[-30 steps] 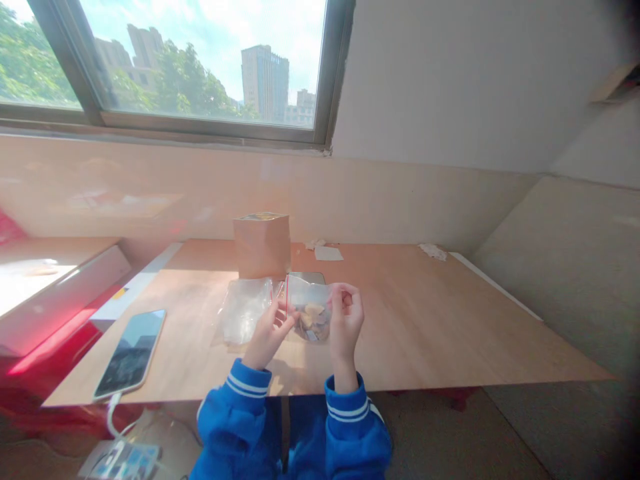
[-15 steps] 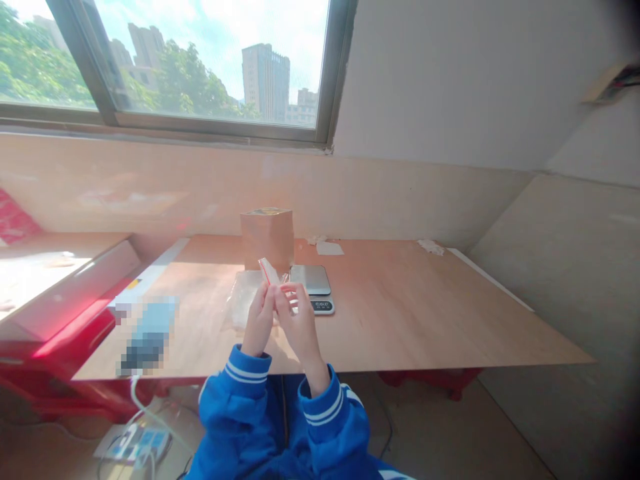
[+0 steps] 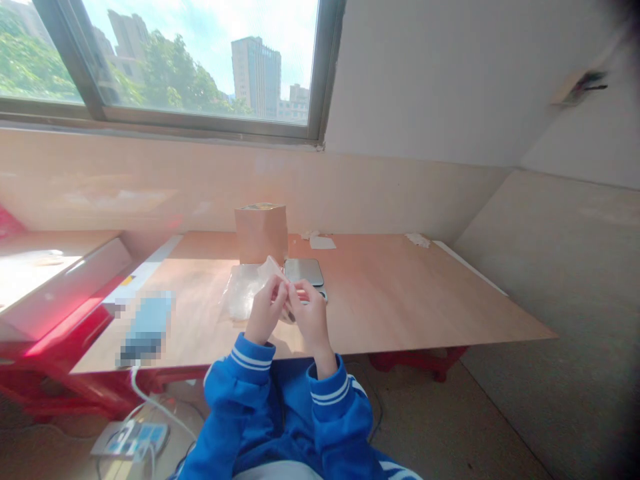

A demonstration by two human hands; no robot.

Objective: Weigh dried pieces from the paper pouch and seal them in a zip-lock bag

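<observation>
Light wooden bench [image 3: 400, 300] on a red frame [image 3: 419, 361], set against a smooth beige wall panel [image 3: 380, 193] below a dark-framed window [image 3: 195, 67], grey speckled floor [image 3: 480, 420] underneath. On the bench: upright kraft-paper pouch [image 3: 261, 235], flat silver digital scale [image 3: 303, 272] partly behind the hands, crinkled clear plastic sheet or bag [image 3: 241, 292], white paper scraps [image 3: 322, 243], and a phone [image 3: 147, 327], blurred out, with a white cable [image 3: 155, 407] running down off the edge. Left hand [image 3: 265, 312] and right hand [image 3: 311, 317], in blue striped sleeves [image 3: 239, 373], are both nearly closed, fingertips pinching a small clear plastic bag [image 3: 270, 268] just above the bench, mostly hidden by the fingers.
</observation>
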